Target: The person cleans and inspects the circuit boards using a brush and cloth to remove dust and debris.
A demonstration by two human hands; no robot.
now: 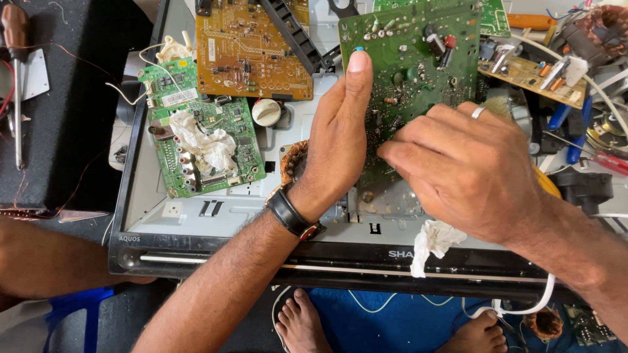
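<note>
The left hand [337,134] stands upright on its edge, fingers straight and pressed together, pointing far — a dark watch strap circles its wrist. The right hand [468,170] reaches in from the near right, palm down, fingers curled leftward — a ring on one finger. Both forearms are bare.

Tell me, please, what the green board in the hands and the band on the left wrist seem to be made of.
The green circuit board looks like rigid laminate with a glossy green coat, dotted with solder points and small parts. The wrist band looks like smooth black leather or perhaps plastic; its dull sheen leaves this open. The left hand steadies the board's edge.
</note>
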